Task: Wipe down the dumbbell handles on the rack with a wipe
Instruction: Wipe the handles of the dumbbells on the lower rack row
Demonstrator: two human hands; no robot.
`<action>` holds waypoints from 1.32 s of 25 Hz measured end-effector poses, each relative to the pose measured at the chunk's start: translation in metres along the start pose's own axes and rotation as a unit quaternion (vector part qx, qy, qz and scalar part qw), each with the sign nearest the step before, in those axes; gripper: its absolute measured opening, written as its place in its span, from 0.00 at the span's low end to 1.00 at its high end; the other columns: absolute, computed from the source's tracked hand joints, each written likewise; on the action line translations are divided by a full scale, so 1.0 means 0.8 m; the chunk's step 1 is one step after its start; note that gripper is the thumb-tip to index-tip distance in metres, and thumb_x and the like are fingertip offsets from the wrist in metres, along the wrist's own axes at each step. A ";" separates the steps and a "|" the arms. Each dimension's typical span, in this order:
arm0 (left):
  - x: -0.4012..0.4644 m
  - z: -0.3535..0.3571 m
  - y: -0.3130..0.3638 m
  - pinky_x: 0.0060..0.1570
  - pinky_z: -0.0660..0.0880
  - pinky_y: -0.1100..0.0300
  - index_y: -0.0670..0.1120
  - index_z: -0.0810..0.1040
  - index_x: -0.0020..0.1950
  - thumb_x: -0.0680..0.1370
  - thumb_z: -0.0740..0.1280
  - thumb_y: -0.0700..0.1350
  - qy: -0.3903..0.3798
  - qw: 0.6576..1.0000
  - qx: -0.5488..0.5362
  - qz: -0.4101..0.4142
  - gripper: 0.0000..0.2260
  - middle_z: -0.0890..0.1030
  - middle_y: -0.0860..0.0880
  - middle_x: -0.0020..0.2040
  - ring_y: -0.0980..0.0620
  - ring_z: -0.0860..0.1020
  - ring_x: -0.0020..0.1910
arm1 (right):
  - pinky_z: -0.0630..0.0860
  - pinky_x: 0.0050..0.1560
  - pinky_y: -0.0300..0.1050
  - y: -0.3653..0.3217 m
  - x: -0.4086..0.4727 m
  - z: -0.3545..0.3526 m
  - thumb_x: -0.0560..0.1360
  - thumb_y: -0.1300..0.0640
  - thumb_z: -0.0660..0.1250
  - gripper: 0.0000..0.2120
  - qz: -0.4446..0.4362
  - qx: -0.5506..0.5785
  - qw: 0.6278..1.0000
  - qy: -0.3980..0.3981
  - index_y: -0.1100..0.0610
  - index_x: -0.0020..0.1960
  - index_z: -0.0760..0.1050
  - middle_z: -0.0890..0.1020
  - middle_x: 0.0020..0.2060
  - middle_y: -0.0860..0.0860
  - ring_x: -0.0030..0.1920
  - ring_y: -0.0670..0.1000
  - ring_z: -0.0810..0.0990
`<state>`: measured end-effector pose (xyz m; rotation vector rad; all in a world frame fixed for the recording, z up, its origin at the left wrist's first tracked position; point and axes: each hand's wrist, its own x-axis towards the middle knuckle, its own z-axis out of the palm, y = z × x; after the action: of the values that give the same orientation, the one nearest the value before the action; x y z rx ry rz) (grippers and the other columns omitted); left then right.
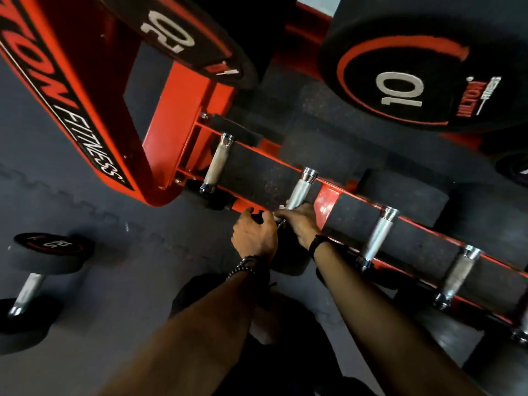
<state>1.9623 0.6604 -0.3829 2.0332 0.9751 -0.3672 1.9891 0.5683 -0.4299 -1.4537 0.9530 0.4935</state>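
Several dumbbells lie in a row on the lower tier of a red rack (325, 200), their silver handles crossing the black rubber bed. My right hand (300, 221) curls round the near end of the second handle (300, 190), with a bit of white wipe (278, 214) showing under its fingers. My left hand (254, 235) grips the black head of that same dumbbell beside it. The first handle (217, 164) lies to the left; a third handle (377, 235) and a fourth handle (460, 272) lie to the right.
A loose dumbbell (28, 290) lies on the dark floor mat at the left. Large black dumbbell heads marked 20 (183, 35) and 10 (400, 81) sit on the upper tier above. The rack's red side leg (94, 121) curves down at left. My legs show below.
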 end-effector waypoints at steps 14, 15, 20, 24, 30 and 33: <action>-0.005 0.006 -0.013 0.63 0.65 0.46 0.41 0.75 0.63 0.80 0.59 0.55 -0.023 0.999 0.023 0.008 0.20 0.77 0.41 0.65 0.39 0.73 0.64 | 0.78 0.41 0.44 -0.003 -0.021 -0.031 0.68 0.62 0.73 0.02 -0.075 -0.294 0.947 0.109 0.59 0.39 0.81 0.83 0.40 0.55 0.41 0.51 0.80; -0.010 0.008 -0.013 0.64 0.65 0.46 0.41 0.75 0.63 0.80 0.59 0.55 -0.012 1.000 0.025 0.005 0.21 0.77 0.41 0.65 0.39 0.73 0.64 | 0.75 0.39 0.41 -0.003 -0.024 -0.026 0.68 0.61 0.74 0.06 -0.081 -0.275 0.951 0.117 0.62 0.43 0.81 0.83 0.40 0.55 0.41 0.50 0.79; -0.012 0.013 -0.019 0.60 0.71 0.45 0.42 0.77 0.63 0.79 0.60 0.55 0.033 0.999 0.024 0.007 0.21 0.79 0.41 0.62 0.38 0.75 0.62 | 0.72 0.27 0.36 -0.016 -0.028 -0.024 0.69 0.70 0.66 0.03 -0.013 -0.074 0.996 0.052 0.64 0.40 0.75 0.79 0.33 0.55 0.32 0.51 0.78; -0.007 0.015 -0.020 0.54 0.73 0.46 0.42 0.78 0.56 0.78 0.62 0.54 0.034 0.998 0.046 0.009 0.17 0.82 0.42 0.56 0.37 0.78 0.56 | 0.75 0.34 0.41 -0.021 -0.030 -0.023 0.67 0.51 0.77 0.17 0.068 0.089 0.991 -0.074 0.60 0.46 0.75 0.78 0.32 0.54 0.32 0.51 0.78; -0.006 0.014 -0.018 0.53 0.74 0.46 0.44 0.78 0.53 0.73 0.57 0.57 0.031 0.998 0.058 0.020 0.21 0.82 0.43 0.53 0.38 0.79 0.54 | 0.79 0.46 0.49 -0.021 -0.012 -0.008 0.64 0.50 0.79 0.18 0.089 0.075 0.992 -0.053 0.62 0.41 0.76 0.81 0.35 0.57 0.39 0.56 0.80; -0.005 0.015 -0.020 0.52 0.75 0.45 0.44 0.77 0.52 0.71 0.54 0.58 0.027 0.998 0.059 0.022 0.23 0.82 0.44 0.52 0.39 0.79 0.52 | 0.81 0.48 0.51 -0.012 -0.020 0.000 0.53 0.43 0.81 0.32 0.074 0.029 0.996 0.032 0.61 0.48 0.76 0.84 0.41 0.56 0.43 0.56 0.83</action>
<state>1.9484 0.6546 -0.3972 2.1769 0.9594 -0.3554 1.9878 0.5713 -0.4118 -1.3589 1.1224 0.5260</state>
